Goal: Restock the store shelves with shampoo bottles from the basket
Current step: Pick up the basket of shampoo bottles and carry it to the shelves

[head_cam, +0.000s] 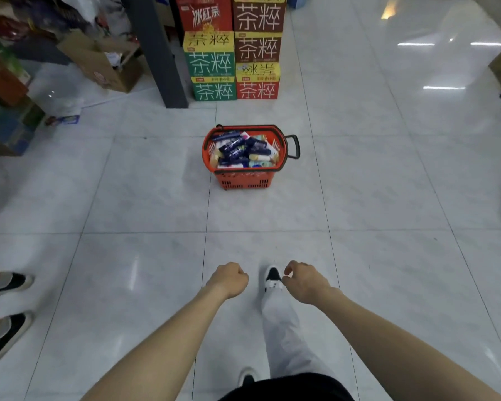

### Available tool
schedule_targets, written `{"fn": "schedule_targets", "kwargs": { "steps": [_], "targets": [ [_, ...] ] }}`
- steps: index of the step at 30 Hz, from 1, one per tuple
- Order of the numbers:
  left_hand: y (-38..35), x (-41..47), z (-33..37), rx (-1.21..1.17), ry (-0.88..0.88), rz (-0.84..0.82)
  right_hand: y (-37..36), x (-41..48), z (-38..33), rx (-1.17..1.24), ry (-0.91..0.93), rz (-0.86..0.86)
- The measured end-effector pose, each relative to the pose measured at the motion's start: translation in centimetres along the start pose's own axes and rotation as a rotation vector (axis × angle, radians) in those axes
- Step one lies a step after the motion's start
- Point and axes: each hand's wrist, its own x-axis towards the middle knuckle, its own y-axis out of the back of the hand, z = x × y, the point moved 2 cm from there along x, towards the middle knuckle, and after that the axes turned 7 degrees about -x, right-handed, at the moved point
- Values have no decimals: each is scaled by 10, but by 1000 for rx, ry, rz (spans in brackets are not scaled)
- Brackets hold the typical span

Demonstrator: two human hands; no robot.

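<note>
Looking down from the head view, we have both arms stretched forward over the floor [388,183]. Our left hand [229,280] is balled into a fist and holds nothing. Our right hand [304,280] is loosely curled, also around nothing. The red basket [245,180] stands well ahead of both hands on the tiles. The shampoo bottles [235,149] are heaped in it every which way, some near rim height.

We judge the main risk to be that loose heap: pulling one bottle from below could roll others over the rim. The black pull handle [294,146] juts from the side of the basket that lies ahead of the right hand, and a sleeve or wrist could catch it and tip or slide the basket. The floor is glossy, so a quick step may slip. Our own shoe [272,277] sits between the two hands as seen from here.

For room, the tiles between the hands and the basket are open, and there is broad bare floor ahead and to the right of the right hand. Beyond the basket, stacked drink cartons [235,53] and a dark post [156,47] close off the far side. Well to the left of the left hand stand another person's shoes [6,285], so a swing that way could bump them. Farther ahead on that side is a blurred clutter of boxes [104,65]. We cannot tell from here which shelf takes the bottles.
</note>
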Motion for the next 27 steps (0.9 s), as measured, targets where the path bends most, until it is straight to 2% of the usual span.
{"fn": "schedule_targets", "kwargs": {
  "steps": [5,11,17,27],
  "targets": [
    [78,89,84,-112,36,89,102,103,-22,43,18,4],
    [163,173,167,-201,55,85,206,198,-52,18,18,-19],
    [225,261,201,-254,109,62,270,289,-93,51,-8,-57],
    [340,411,240,-207,163,-28,348,422,-160,77,-153,-143]
  ]
}}
